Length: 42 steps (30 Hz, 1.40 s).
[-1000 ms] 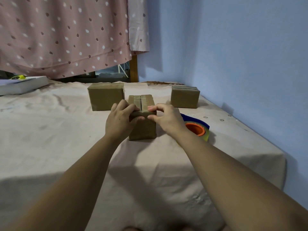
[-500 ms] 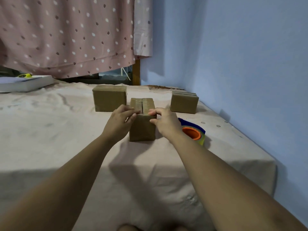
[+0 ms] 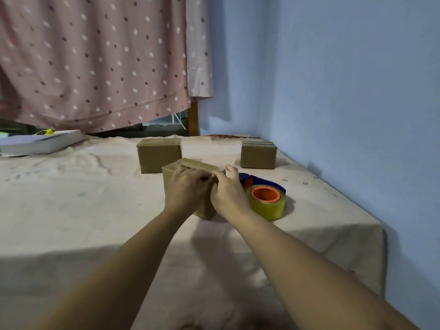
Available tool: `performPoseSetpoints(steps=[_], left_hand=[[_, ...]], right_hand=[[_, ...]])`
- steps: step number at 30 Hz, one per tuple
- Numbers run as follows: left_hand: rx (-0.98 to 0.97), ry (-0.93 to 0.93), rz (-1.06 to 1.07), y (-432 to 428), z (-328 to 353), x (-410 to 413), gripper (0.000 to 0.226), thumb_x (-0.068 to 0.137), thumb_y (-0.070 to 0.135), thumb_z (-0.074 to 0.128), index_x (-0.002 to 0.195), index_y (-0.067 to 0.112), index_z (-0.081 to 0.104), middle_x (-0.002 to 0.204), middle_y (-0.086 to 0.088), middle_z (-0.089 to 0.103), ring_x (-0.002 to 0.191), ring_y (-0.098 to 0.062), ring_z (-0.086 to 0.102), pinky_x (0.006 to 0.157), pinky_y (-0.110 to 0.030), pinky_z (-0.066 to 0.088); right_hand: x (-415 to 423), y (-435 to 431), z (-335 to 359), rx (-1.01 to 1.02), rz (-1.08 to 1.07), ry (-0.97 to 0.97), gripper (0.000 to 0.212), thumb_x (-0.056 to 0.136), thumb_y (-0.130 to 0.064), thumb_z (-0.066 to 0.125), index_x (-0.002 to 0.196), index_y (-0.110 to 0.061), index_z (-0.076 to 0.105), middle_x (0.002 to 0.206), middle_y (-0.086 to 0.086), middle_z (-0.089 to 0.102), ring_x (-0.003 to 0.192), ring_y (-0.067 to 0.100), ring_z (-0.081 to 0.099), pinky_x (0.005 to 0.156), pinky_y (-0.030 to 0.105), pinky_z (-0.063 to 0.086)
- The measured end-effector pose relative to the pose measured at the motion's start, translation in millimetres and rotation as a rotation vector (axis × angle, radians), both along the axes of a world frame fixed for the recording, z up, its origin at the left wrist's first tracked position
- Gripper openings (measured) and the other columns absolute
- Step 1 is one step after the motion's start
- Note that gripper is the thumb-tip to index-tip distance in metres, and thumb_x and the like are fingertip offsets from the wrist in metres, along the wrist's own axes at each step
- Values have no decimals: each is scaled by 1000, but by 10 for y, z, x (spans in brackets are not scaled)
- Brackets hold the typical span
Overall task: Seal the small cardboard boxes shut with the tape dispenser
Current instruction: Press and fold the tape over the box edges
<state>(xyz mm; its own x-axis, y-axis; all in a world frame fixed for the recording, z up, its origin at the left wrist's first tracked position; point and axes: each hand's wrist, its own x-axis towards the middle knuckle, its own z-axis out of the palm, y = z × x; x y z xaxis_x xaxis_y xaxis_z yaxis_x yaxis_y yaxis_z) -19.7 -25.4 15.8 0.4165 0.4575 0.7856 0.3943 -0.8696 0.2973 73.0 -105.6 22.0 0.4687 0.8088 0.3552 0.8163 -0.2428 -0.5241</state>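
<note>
Head view: left hand (image 3: 188,190) and right hand (image 3: 229,197) are gripping the cardboard box (image 3: 195,165), seemingly light yet crushable; sidewalls are offering firmest hold.

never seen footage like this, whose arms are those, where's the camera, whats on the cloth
No machine here: a person works with bare hands. Every picture comes from one wide-angle camera worn on the head, so the arms reach in from the bottom. The left hand and right hand both grip the near box, fingers curled over its top edge. It stands on a cloth-covered surface. Behind stand the back left box and the back right box. A tape dispenser with an orange core lies right of the hands, not held. A book lies far left.
</note>
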Motion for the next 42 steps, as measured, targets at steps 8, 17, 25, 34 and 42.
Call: performPoseSetpoints(steps=[8,17,25,34,42], left_hand=[[-617,-237,171,373,27,-311,39,96,24,48,133,13,51,134,-8,54,123,-28,47,104,-42,39],[-880,-562,117,403,-63,-352,28,98,30,40,114,15,57,94,-7,65,78,-20,60,78,-36,48],[-1053,-479,-294,446,-120,-352,56,93,22,60,144,21,37,145,-1,40,133,-19,38,96,-26,34],[-715,-294,-90,307,-134,-179,21,91,18,62,109,29,62,113,-5,45,98,-22,55,85,-27,44],[-142,96,101,161,-89,-1,36,89,24,64,124,23,62,131,-1,52,117,-24,47,95,-35,40]], right_hand=[[68,-34,-29,18,-8,-28,61,90,-62,44,137,-24,48,131,2,54,119,21,51,94,35,49],[-2,155,17,211,-232,7,41,93,-10,55,128,-32,59,146,3,35,131,23,36,97,32,43],[-219,237,44,55,-64,199,57,92,-62,39,140,-33,40,147,6,22,131,27,38,102,38,39],[-52,232,-79,91,8,157,52,96,-29,54,144,-35,33,142,0,46,128,22,45,99,35,45],[518,-42,49,86,-267,-157,48,93,-18,47,140,-30,40,141,1,44,130,24,35,107,38,33]])
